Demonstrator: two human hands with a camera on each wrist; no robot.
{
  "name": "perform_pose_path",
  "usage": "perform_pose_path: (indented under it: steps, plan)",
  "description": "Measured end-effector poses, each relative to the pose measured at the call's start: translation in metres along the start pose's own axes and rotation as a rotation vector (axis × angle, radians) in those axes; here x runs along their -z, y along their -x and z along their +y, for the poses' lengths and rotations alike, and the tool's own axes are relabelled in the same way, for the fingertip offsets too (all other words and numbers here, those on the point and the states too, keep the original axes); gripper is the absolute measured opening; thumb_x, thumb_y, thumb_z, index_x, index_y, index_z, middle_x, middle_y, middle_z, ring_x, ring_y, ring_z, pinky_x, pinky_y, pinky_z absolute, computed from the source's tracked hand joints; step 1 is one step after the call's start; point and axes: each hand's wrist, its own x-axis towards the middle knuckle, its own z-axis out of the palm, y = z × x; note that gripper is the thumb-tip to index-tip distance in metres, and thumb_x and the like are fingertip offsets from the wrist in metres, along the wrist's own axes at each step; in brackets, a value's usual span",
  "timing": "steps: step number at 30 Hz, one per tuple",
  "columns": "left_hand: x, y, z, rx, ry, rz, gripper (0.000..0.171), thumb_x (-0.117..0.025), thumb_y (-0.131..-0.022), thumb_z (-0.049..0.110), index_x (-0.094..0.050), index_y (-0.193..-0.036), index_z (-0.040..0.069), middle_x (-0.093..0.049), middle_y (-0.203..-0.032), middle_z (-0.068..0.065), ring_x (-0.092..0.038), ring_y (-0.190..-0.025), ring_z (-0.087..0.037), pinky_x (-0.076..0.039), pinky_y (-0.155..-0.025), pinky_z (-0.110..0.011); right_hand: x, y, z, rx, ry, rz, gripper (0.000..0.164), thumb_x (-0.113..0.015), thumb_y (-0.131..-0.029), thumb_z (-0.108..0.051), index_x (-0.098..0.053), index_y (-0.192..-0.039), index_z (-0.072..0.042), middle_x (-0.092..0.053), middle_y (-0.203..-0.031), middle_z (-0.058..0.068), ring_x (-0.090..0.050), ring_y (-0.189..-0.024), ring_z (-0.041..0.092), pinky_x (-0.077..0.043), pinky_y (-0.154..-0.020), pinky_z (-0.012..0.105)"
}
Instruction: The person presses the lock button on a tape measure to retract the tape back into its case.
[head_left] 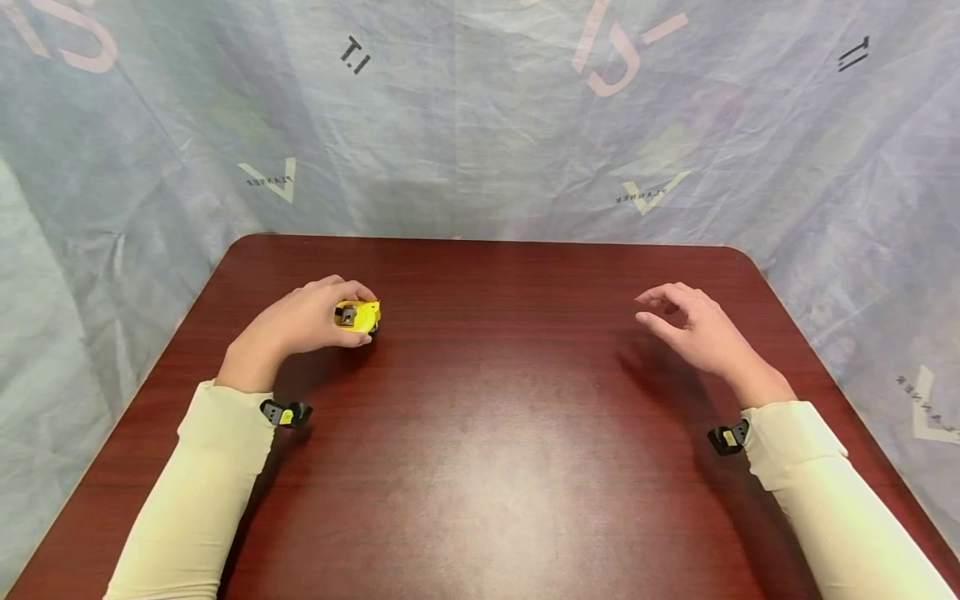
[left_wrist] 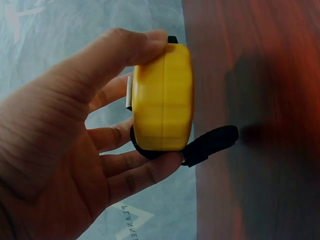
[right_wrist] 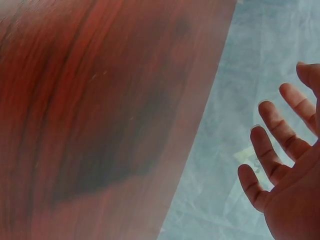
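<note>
My left hand point(head_left: 307, 317) grips a yellow tape measure point(head_left: 365, 317) above the left part of the table. In the left wrist view the yellow case point(left_wrist: 164, 100) stands on edge between thumb and fingers, with a metal clip point(left_wrist: 129, 93) on the side toward the palm. A black strap point(left_wrist: 212, 144) sticks out from its lower end toward the tabletop. Over the right part of the table hovers my right hand point(head_left: 693, 329), holding nothing. Its fingers point(right_wrist: 270, 150) are loosely bent and spread in the right wrist view.
A dark red wood-grain table point(head_left: 480, 400) lies below both hands, with a glossy reflection near its front. Pale printed cloth point(head_left: 457, 125) hangs behind it and at both sides. Each wrist wears a small black camera point(head_left: 287, 413) on a strap.
</note>
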Motion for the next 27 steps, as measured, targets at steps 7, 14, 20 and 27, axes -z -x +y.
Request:
perform_pose_path:
  steps: [7, 14, 20, 27]
  plan:
    - [-0.006, 0.004, -0.014, 0.013, -0.003, -0.019, 0.057, -0.085, -0.084, 0.034, -0.063, -0.133, 0.016, -0.057, -0.124, -0.013, -0.058, -0.103, -0.029, -0.048, -0.088, -0.050, 0.006, 0.009, 0.010, -0.029, 0.012, 0.024, 0.026, -0.073, -0.098, -0.019, -0.069, -0.122, -0.013, -0.068, -0.112, 0.010, -0.057, -0.104, 0.027, -0.038, -0.088, 0.045]
    - [-0.009, 0.010, -0.024, 0.017, -0.007, -0.023, 0.057, -0.086, -0.082, 0.033, -0.064, -0.132, 0.016, -0.057, -0.125, -0.015, -0.058, -0.102, -0.030, -0.047, -0.088, -0.051, 0.009, 0.013, 0.016, -0.030, 0.016, 0.042, 0.027, -0.073, -0.097, -0.019, -0.069, -0.122, -0.009, -0.068, -0.112, 0.013, -0.056, -0.103, 0.030, -0.036, -0.087, 0.047]
    - [-0.013, 0.013, -0.029, 0.031, 0.001, -0.038, 0.058, -0.086, -0.083, 0.030, -0.063, -0.133, 0.015, -0.056, -0.126, -0.015, -0.058, -0.103, -0.031, -0.048, -0.089, -0.052, 0.010, 0.015, 0.018, -0.034, 0.021, 0.045, 0.026, -0.074, -0.097, -0.018, -0.069, -0.121, -0.010, -0.068, -0.110, 0.010, -0.057, -0.102, 0.028, -0.037, -0.087, 0.041]
    - [-0.015, 0.015, -0.029, 0.033, 0.010, -0.030, 0.058, -0.087, -0.083, 0.029, -0.062, -0.134, 0.014, -0.056, -0.126, -0.016, -0.058, -0.102, -0.031, -0.048, -0.088, -0.052, 0.010, 0.016, 0.021, -0.031, 0.023, 0.049, 0.026, -0.074, -0.097, -0.018, -0.070, -0.121, -0.010, -0.069, -0.108, 0.007, -0.058, -0.099, 0.029, -0.040, -0.086, 0.033]
